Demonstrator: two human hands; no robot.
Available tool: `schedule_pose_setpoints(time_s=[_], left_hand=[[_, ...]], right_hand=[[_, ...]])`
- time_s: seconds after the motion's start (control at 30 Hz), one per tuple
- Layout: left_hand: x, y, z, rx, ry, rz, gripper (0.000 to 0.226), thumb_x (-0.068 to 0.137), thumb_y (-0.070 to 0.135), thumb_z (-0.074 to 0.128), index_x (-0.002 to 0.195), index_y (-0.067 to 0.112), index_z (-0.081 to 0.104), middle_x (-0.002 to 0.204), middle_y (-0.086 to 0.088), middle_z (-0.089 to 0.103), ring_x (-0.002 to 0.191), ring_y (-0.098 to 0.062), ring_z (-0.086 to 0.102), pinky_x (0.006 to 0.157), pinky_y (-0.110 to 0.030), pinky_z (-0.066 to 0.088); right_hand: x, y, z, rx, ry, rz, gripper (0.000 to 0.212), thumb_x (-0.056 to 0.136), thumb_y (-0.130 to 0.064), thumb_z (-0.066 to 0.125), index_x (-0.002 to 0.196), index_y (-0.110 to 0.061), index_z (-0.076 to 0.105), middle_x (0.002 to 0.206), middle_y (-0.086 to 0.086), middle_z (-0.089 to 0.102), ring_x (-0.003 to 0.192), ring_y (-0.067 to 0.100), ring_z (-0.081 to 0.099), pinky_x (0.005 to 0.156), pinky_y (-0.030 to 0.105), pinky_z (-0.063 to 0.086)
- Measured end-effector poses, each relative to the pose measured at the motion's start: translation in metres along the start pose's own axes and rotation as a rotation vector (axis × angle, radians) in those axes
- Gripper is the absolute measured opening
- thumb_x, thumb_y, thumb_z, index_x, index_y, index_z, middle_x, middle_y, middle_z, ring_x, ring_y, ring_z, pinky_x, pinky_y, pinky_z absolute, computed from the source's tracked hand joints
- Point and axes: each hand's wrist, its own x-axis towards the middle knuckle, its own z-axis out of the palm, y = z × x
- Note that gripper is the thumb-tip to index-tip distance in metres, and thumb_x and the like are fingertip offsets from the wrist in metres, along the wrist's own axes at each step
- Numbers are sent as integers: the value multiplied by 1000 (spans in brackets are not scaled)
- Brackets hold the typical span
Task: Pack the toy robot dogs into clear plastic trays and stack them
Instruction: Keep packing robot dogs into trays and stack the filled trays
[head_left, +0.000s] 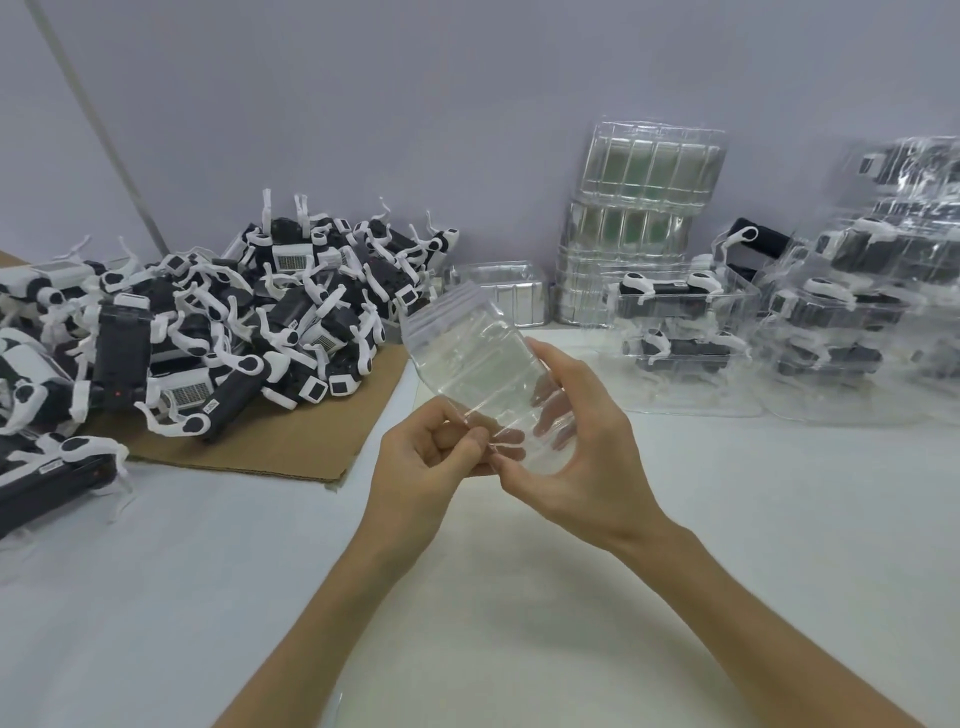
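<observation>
Head view: two bare forearms reach over the white table (727, 519). The left hand (431, 457) pinches the near corner of an empty clear plastic tray (467, 353) with curled fingers. The right hand (587, 452) cups it from the right, fingers showing through the plastic. The tray is lifted and tilted between the hands. A pile of black-and-white toy robot dogs (208, 322) lies left on brown cardboard (291, 441). The stacked packed trays (685, 322) stand right.

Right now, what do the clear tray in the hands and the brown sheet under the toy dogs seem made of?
Clear moulded tray: thin glossy plastic, likely; fingers show through it. Flat brown sheet: matte cardboard, probably corrugated, by its thick edge.
</observation>
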Motion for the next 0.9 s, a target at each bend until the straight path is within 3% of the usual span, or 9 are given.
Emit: schedule_pose_setpoints(time_s=[0.13, 0.27, 0.4, 0.57, 0.73, 0.9], left_hand=[[2, -3, 0, 10, 25, -15, 5, 92, 2, 56, 89, 0, 60, 86, -18, 76, 81, -35, 75, 69, -27, 59], [3, -7, 1, -23, 37, -39, 5, 92, 1, 57, 89, -2, 60, 85, -20, 75, 82, -36, 75, 71, -31, 60], [4, -8, 2, -26, 53, -52, 5, 91, 0, 59, 86, 0, 61, 83, -22, 75, 82, -36, 75, 71, -33, 60], [4, -7, 4, -19, 86, -68, 5, 88, -4, 61, 84, -2, 61, 80, -20, 75, 78, -34, 75, 68, -31, 60], [5, -7, 7, 8, 100, -80, 7, 92, -12, 57, 87, -8, 61, 78, -20, 74, 76, -34, 75, 67, -32, 61], [5, -2, 9, 15, 107, -76, 5, 91, -12, 58, 87, -12, 61, 75, -15, 75, 70, -30, 75, 63, -31, 60]], right_hand=[[1, -1, -1, -105, 0, -53, 90, 65, -35, 77, 148, -24, 42, 101, -11, 50, 79, 12, 56, 66, 7, 41], [4, -1, -4, -187, 31, -59, 86, 66, -35, 75, 146, -26, 45, 100, -14, 48, 75, 10, 55, 61, 7, 39], [6, -2, -6, -204, 53, -55, 82, 65, -35, 74, 143, -25, 50, 98, -15, 47, 73, 10, 53, 60, 10, 40], [8, -4, -7, -185, 79, -39, 82, 63, -36, 76, 141, -20, 55, 96, -15, 47, 72, 8, 51, 62, 24, 51], [9, -6, -9, -210, 97, -14, 80, 62, -41, 74, 138, -22, 59, 96, -15, 50, 72, 2, 50, 61, 17, 44], [10, -7, -9, -191, 118, 5, 76, 62, -41, 74, 134, -22, 62, 96, -12, 54, 72, 3, 52, 61, 27, 51]])
